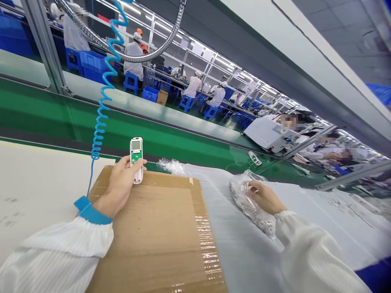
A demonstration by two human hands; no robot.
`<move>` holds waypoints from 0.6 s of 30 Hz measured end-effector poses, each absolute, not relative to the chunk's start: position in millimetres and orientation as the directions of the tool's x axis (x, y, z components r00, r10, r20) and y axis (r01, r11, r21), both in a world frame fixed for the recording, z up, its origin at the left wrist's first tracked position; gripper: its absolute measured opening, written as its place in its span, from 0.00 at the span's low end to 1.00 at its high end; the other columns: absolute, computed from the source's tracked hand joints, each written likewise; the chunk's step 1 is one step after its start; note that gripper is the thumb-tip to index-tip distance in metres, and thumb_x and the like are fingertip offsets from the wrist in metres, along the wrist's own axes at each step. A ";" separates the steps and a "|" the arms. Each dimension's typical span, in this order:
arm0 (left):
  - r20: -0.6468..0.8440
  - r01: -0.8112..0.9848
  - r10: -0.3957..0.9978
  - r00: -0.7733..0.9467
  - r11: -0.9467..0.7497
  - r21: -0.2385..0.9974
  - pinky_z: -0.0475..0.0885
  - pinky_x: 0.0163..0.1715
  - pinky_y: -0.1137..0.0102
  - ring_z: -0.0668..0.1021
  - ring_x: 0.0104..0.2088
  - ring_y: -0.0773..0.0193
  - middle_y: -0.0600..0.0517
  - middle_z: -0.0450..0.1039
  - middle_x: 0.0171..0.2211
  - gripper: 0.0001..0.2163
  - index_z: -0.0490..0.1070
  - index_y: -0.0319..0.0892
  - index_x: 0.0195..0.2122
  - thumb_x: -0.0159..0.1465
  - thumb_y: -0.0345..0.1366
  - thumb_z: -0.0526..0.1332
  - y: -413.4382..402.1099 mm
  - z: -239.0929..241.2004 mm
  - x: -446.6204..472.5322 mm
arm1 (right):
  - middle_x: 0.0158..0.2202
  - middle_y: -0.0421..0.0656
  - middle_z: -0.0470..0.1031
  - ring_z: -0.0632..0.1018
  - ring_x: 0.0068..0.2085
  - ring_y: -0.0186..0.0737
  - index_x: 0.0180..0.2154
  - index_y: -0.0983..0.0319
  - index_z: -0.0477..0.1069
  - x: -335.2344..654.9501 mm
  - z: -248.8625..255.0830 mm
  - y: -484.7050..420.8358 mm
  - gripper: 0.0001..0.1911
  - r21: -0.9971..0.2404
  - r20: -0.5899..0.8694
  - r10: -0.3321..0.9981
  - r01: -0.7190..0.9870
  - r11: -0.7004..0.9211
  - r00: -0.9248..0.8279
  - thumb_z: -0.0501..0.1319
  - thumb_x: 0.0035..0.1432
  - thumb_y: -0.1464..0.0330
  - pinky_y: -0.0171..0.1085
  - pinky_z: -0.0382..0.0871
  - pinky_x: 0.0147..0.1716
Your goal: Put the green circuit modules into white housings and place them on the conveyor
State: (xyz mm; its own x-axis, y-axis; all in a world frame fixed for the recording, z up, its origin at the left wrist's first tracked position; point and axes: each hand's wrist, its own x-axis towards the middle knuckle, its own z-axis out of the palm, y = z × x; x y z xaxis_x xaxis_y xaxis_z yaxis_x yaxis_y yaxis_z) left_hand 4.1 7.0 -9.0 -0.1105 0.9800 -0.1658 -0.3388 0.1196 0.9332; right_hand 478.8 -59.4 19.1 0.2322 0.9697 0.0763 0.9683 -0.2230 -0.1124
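Observation:
My left hand (120,183), with a blue strap on the wrist, grips a white handheld device housing (138,174) above the cardboard box. A small screen and a green circuit board show in its open front. The thumb presses on the lower part of the board. On the right, my right hand (264,197) has its curled fingertips at the mouth of a clear plastic bag (244,195) full of small white parts. The plastic partly covers those fingertips, so what they pinch cannot be made out.
A taped cardboard box (165,232) lies in front of me on the bench. Beyond it runs a green conveyor belt (183,140) carrying another white device (254,158). Crumpled clear plastic (172,166) lies by the box. A coiled blue cord (105,89) hangs at left.

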 end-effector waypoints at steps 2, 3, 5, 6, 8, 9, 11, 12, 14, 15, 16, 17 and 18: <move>-0.164 -0.318 0.980 -0.112 0.121 0.940 0.65 0.30 0.70 0.73 0.32 0.64 0.50 0.75 0.32 0.23 0.74 0.39 0.40 0.50 0.49 0.72 7.2 -9.5 4.2 | 0.46 0.49 0.80 0.81 0.41 0.48 0.47 0.59 0.74 477.4 27.4 -70.0 0.22 -0.140 0.142 0.944 0.950 -0.279 0.299 0.48 0.63 0.57 0.44 0.73 0.43; -0.162 -0.309 0.980 -0.113 0.120 0.943 0.64 0.30 0.70 0.73 0.31 0.64 0.50 0.75 0.32 0.23 0.74 0.39 0.40 0.51 0.50 0.72 7.5 -9.7 4.3 | 0.50 0.50 0.79 0.81 0.44 0.49 0.51 0.59 0.72 475.6 28.6 -76.1 0.25 -0.145 0.160 0.936 0.946 -0.291 0.313 0.46 0.64 0.55 0.45 0.73 0.44; -0.162 -0.304 0.980 -0.117 0.119 0.945 0.63 0.29 0.71 0.72 0.30 0.65 0.50 0.75 0.31 0.23 0.74 0.39 0.40 0.50 0.50 0.72 8.0 -10.1 4.3 | 0.56 0.51 0.76 0.78 0.51 0.53 0.57 0.58 0.68 471.5 25.2 -88.9 0.30 -0.074 0.156 0.952 0.964 -0.255 0.263 0.52 0.60 0.50 0.48 0.72 0.48; -0.164 -0.308 0.979 -0.122 0.120 0.944 0.63 0.29 0.71 0.72 0.30 0.65 0.50 0.75 0.31 0.23 0.74 0.39 0.40 0.50 0.49 0.72 8.2 -10.1 4.3 | 0.57 0.50 0.75 0.77 0.54 0.55 0.59 0.57 0.66 470.5 22.2 -95.1 0.33 -0.004 0.134 0.966 0.975 -0.220 0.219 0.56 0.57 0.49 0.50 0.71 0.50; -0.171 -0.317 0.977 -0.130 0.122 0.940 0.63 0.28 0.71 0.72 0.29 0.66 0.50 0.76 0.31 0.23 0.74 0.39 0.40 0.49 0.49 0.73 8.6 -9.8 4.4 | 0.54 0.48 0.78 0.78 0.53 0.57 0.58 0.54 0.69 474.2 18.9 -105.8 0.32 0.139 0.094 0.974 0.965 -0.220 0.209 0.61 0.52 0.51 0.53 0.69 0.52; -0.174 -0.318 0.976 -0.132 0.124 0.940 0.63 0.28 0.71 0.72 0.29 0.66 0.50 0.76 0.31 0.23 0.74 0.39 0.40 0.48 0.49 0.73 8.6 -9.5 4.4 | 0.51 0.47 0.79 0.79 0.51 0.57 0.54 0.54 0.72 479.8 20.9 -110.2 0.27 0.184 0.095 0.963 0.946 -0.265 0.251 0.60 0.54 0.54 0.54 0.70 0.50; -0.179 -0.314 0.975 -0.134 0.130 0.941 0.63 0.28 0.71 0.72 0.29 0.66 0.50 0.76 0.31 0.24 0.74 0.39 0.40 0.48 0.49 0.73 8.6 -9.1 4.2 | 0.47 0.50 0.80 0.81 0.46 0.59 0.47 0.55 0.76 498.0 35.3 -117.7 0.19 0.206 0.152 0.914 0.892 -0.402 0.377 0.55 0.58 0.58 0.53 0.72 0.43; -0.180 -0.309 0.975 -0.132 0.132 0.942 0.63 0.29 0.71 0.72 0.29 0.66 0.51 0.76 0.31 0.24 0.75 0.39 0.40 0.48 0.50 0.73 8.7 -9.1 4.0 | 0.48 0.52 0.80 0.81 0.44 0.61 0.44 0.55 0.77 509.3 47.2 -121.1 0.18 0.204 0.199 0.881 0.861 -0.466 0.429 0.54 0.58 0.60 0.54 0.73 0.39; -0.178 -0.298 0.976 -0.128 0.134 0.945 0.64 0.29 0.71 0.72 0.30 0.65 0.51 0.76 0.30 0.24 0.75 0.39 0.40 0.48 0.50 0.72 9.0 -9.8 3.5 | 0.52 0.56 0.77 0.80 0.44 0.66 0.42 0.54 0.77 531.9 75.7 -127.2 0.17 0.206 0.302 0.820 0.806 -0.555 0.487 0.53 0.59 0.60 0.57 0.71 0.34; -0.177 -0.294 0.976 -0.124 0.135 0.946 0.64 0.30 0.71 0.73 0.30 0.65 0.51 0.76 0.30 0.24 0.75 0.39 0.40 0.48 0.51 0.72 9.2 -10.3 3.3 | 0.54 0.57 0.76 0.79 0.43 0.67 0.42 0.53 0.77 541.6 89.6 -129.7 0.16 0.206 0.353 0.786 0.778 -0.594 0.507 0.53 0.59 0.60 0.59 0.70 0.33; -0.179 -0.293 0.976 -0.123 0.137 0.946 0.64 0.30 0.71 0.73 0.31 0.65 0.51 0.76 0.31 0.24 0.75 0.40 0.40 0.48 0.51 0.72 9.4 -10.8 3.1 | 0.54 0.58 0.75 0.79 0.43 0.67 0.41 0.52 0.77 549.5 101.5 -131.7 0.15 0.207 0.396 0.758 0.753 -0.624 0.519 0.53 0.60 0.60 0.60 0.69 0.33; -0.180 -0.293 0.976 -0.124 0.138 0.946 0.64 0.30 0.71 0.73 0.31 0.64 0.50 0.76 0.31 0.24 0.75 0.40 0.40 0.48 0.51 0.72 9.7 -11.3 2.9 | 0.55 0.58 0.74 0.79 0.43 0.67 0.39 0.51 0.76 555.6 110.1 -133.1 0.14 0.212 0.422 0.742 0.739 -0.640 0.522 0.52 0.60 0.61 0.61 0.69 0.34; -0.183 -0.294 0.975 -0.126 0.139 0.946 0.64 0.30 0.71 0.74 0.31 0.64 0.50 0.76 0.32 0.24 0.75 0.40 0.40 0.48 0.50 0.73 9.8 -11.7 2.8 | 0.54 0.59 0.74 0.78 0.44 0.66 0.37 0.51 0.76 559.7 115.0 -133.6 0.13 0.220 0.430 0.739 0.733 -0.643 0.519 0.52 0.60 0.64 0.62 0.68 0.36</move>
State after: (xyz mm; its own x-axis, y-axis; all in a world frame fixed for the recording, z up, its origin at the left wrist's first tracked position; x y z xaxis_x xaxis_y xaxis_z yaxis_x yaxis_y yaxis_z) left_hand 2.8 9.8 -11.7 -0.1258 0.9751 -0.1825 -0.2940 0.1391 0.9456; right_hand 559.7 -133.6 115.0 0.5191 0.7386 0.4301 0.7333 -0.6434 0.2199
